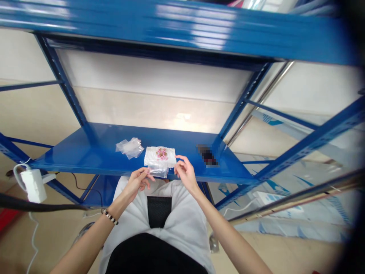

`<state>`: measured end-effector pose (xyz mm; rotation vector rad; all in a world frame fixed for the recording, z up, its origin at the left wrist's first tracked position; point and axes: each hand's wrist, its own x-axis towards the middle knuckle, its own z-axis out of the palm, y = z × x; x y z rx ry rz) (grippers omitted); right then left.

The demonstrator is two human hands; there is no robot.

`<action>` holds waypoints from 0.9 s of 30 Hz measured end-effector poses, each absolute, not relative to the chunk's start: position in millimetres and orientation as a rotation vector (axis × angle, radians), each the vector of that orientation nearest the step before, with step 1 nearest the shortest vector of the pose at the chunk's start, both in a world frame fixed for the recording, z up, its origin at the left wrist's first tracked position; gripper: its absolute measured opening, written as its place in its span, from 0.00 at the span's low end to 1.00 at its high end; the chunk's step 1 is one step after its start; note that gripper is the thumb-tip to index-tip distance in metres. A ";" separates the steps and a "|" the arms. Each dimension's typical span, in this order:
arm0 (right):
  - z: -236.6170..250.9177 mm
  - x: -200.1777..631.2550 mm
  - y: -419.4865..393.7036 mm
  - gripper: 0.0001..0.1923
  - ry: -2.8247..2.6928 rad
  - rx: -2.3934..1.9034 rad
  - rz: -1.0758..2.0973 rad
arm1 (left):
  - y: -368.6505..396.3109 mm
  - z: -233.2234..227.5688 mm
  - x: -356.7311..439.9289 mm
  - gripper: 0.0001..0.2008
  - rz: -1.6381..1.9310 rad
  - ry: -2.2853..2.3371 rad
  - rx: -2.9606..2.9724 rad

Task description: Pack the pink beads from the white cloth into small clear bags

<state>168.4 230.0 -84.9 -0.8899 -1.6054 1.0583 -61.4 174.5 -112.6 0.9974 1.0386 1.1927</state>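
Note:
A small clear plastic bag lies at the front edge of the blue shelf, partly overhanging it. My left hand has its thumb and index finger closed at the bag's left corner, the other fingers loosely bent. Just behind the bag is a crumpled white sheet. On that sheet sits a cluster of small pink and brownish beads or similar pieces. My right hand is at the sheet's right edge, index finger stretched toward it and the other fingers curled but apart, with nothing visible in them.
More clear plastic bags lie in a loose pile on the blue shelf, left of the sheet. A dark, blurred-out object rests to the right. A blue upper beam crosses above. A white power adapter hangs at the left.

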 end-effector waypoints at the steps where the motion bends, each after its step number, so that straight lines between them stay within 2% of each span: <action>1: -83.3 165.6 237.3 0.18 -1.589 -0.889 0.985 | 176.9 -109.9 -62.0 0.22 1.220 1.047 0.993; 4: -81.6 148.6 265.8 0.20 -1.512 -0.904 0.845 | 189.4 -101.0 -63.5 0.20 1.321 1.079 0.983; 11: -96.4 94.1 326.9 0.24 -1.392 -1.153 0.787 | 226.6 -86.3 -73.4 0.18 1.419 1.197 0.931; 15: -106.2 87.5 335.9 0.26 -1.526 -1.114 0.671 | 237.5 -88.2 -80.7 0.16 1.356 1.297 0.942; 20: -114.6 87.7 339.7 0.25 -1.575 -1.078 0.724 | 242.0 -90.9 -85.4 0.14 1.321 1.375 0.954; 27: -115.5 85.2 341.8 0.25 -1.618 -1.112 0.625 | 242.2 -89.7 -89.6 0.14 1.277 1.440 0.990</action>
